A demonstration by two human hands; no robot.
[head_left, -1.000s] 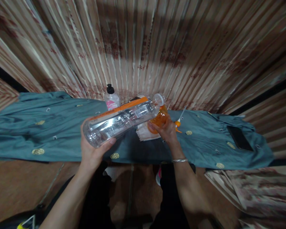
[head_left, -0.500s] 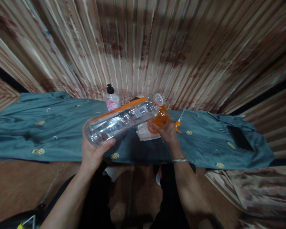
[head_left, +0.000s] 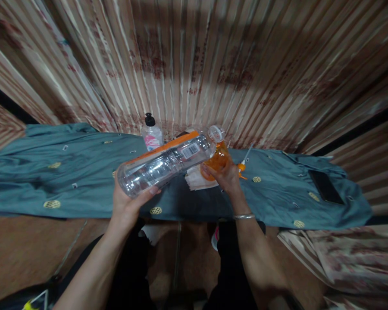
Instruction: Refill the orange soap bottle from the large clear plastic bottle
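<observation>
My left hand is closed around the lower end of a large clear plastic bottle with an orange-edged label and a barcode. The bottle is tilted, its uncapped mouth up and to the right, above a smaller orange see-through bottle. My right hand wraps round that orange bottle; whether the two mouths touch is hidden. Under them lies a white cloth. Just right of my right hand rests an orange spray or pump head with a pale tube.
A clear bottle with a black cap and pink label stands behind the large bottle. A black phone lies at the right on the green patterned cloth covering the narrow table. A pleated curtain hangs close behind.
The large bottle's base has shifted slightly right with my left hand. Both hands keep their hold; the orange bottle stays nearly in place.
</observation>
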